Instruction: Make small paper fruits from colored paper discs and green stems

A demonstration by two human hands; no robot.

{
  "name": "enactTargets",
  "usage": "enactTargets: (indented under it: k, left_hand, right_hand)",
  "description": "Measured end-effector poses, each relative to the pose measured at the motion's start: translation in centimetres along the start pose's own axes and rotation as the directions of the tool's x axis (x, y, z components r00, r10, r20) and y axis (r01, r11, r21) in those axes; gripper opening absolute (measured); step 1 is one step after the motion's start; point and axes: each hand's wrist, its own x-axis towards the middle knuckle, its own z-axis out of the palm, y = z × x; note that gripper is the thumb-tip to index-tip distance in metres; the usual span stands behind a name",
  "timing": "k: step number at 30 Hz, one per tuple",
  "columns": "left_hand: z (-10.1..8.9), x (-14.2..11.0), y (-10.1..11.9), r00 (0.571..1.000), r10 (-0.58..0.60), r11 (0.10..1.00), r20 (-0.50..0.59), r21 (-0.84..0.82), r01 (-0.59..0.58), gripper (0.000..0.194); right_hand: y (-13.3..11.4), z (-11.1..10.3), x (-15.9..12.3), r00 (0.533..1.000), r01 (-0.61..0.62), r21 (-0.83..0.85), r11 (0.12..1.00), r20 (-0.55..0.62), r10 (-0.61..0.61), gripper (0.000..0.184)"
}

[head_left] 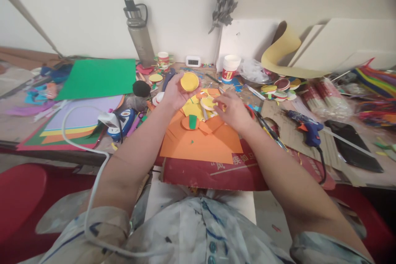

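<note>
My left hand [176, 93] is raised over the table with its fingers closed round a small round yellow paper cup [189, 81]. My right hand [233, 111] rests lower, to the right, its fingers curled down onto another yellow round piece [208, 103]. Both hands are above an orange paper sheet [204, 144]. On that sheet lies an orange cut-out with a green strip [191, 122] and yellow paper scraps [190, 109].
A green sheet [97, 77] and stacked coloured papers [74, 126] lie left. A metal bottle [140, 33], paper cup [230, 68], small clock [193, 61] stand behind. A blue glue gun [305, 126], black phone [352, 144], finished round pieces [276, 88], pipe cleaners [375, 80] lie right. A white cable [93, 181] crosses my lap.
</note>
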Motion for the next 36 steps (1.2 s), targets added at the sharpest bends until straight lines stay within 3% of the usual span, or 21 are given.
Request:
enactTargets:
  k: [5,9,13,18,26,29,31,34,36]
  left_hand:
    - [0.3,-0.1,-0.4,1.000,-0.021,0.999,-0.003,0.042,0.022,0.044]
    - [0.8,-0.4,-0.9,0.999,-0.036,0.998,0.015,0.046,0.035,0.051]
    - [1.7,-1.2,-1.4,0.995,-0.074,0.997,0.072,0.043,0.071,0.056]
    - [3.0,-2.1,-2.5,0.987,-0.109,0.993,0.122,0.067,0.101,0.055]
    - [3.9,-2.9,-4.0,0.975,-0.126,0.984,0.182,0.150,0.099,0.056]
    - [3.7,-2.7,-3.7,0.988,-0.065,0.963,0.142,0.269,0.024,0.049]
    - [3.2,-2.4,-3.4,0.995,0.062,0.916,0.080,0.391,-0.088,0.037]
    - [2.2,-1.8,-3.1,0.956,0.283,0.742,0.081,0.613,-0.272,0.014]
    - [1.4,-1.4,-3.3,0.940,0.307,0.637,0.149,0.701,-0.320,0.018]
  right_hand:
    - [-0.8,1.2,-0.3,0.994,-0.060,-0.027,0.998,0.086,0.062,0.025]
    - [-1.1,0.6,-0.3,0.995,-0.098,0.022,0.995,0.020,0.098,0.031]
    - [-1.5,0.1,-0.3,0.983,-0.133,0.159,0.978,-0.106,0.151,0.059]
    - [-1.6,0.5,-0.2,0.978,-0.094,0.382,0.920,-0.138,0.158,0.084]
    - [-2.3,-0.2,0.0,0.993,-0.063,0.492,0.868,-0.055,0.103,0.076]
    - [-2.2,-0.2,0.1,0.990,-0.038,0.521,0.853,-0.094,0.102,0.078]
    - [-2.0,-0.3,0.2,0.983,-0.072,0.505,0.860,-0.112,0.147,0.079]
    - [-1.7,-0.3,0.4,0.970,-0.129,0.496,0.859,-0.116,0.213,0.079]
    - [-1.6,-0.2,0.5,0.969,-0.133,0.524,0.842,-0.110,0.221,0.079]
